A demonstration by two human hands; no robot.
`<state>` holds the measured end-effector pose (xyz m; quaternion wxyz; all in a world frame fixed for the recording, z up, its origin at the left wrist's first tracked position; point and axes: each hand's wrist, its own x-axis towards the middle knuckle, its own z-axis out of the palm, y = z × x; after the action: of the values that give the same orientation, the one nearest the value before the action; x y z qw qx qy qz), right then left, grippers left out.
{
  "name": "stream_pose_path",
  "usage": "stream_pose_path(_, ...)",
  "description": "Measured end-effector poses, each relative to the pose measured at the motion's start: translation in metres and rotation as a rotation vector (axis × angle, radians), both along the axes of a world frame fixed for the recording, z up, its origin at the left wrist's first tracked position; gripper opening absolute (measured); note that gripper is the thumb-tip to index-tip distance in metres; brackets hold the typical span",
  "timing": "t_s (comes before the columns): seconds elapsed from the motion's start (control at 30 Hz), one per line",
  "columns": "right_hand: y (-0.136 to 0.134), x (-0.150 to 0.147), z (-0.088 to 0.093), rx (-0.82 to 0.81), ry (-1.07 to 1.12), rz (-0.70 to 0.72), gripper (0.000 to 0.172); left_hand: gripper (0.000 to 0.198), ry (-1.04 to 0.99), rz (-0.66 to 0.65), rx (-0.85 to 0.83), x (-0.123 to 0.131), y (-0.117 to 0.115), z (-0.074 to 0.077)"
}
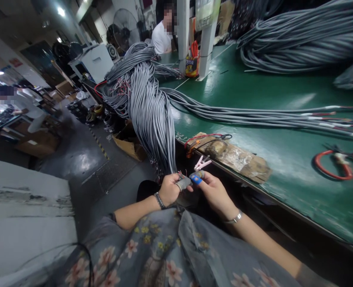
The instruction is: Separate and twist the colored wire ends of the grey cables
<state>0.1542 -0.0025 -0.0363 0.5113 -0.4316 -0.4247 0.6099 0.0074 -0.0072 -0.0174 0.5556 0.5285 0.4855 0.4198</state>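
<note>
My left hand (170,190) is closed around the end of a grey cable, where thin reddish wires stick up past the fingers. Grey tape wraps its thumb. Close beside it, my right hand (216,193) has thumb and finger pinched together, with blue tape on the thumb; what lies between those fingertips is too small to make out. A thick bundle of grey cables (152,107) hangs over the bench edge down to my left hand. Just beyond the fingers, a pink clip (202,162) sits at the bench edge.
On the green bench (286,149) lie a taped cardboard piece (242,159), red-handled pliers (333,165) and a row of cables with stripped ends (254,117). A large cable coil (302,40) is at the back right. Behind a post sits a person (162,38). An open carton (128,143) stands on the floor.
</note>
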Motion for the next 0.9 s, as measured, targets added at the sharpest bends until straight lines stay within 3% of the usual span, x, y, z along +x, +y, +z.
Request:
stream_pose_path(0.37,0.001,0.001,0.000,0.032,-0.011,-0.001,0.036,0.041,-0.142,0.106,-0.088,0.003,0.002,-0.015)
stream_pose_path(0.5,0.003,0.009,-0.009,0.030,0.042,0.022,0.040,0.045,-0.213,0.125,-0.165,0.006,0.002,-0.005)
stream_pose_path(0.67,0.016,0.016,-0.012,-0.109,0.266,0.054,0.056,0.045,-0.294,0.080,-0.270,0.011,0.003,0.013)
stream_pose_path(0.9,0.029,0.005,-0.002,-0.133,0.404,0.028,0.050,0.046,-0.312,-0.044,-0.329,0.017,0.009,0.018)
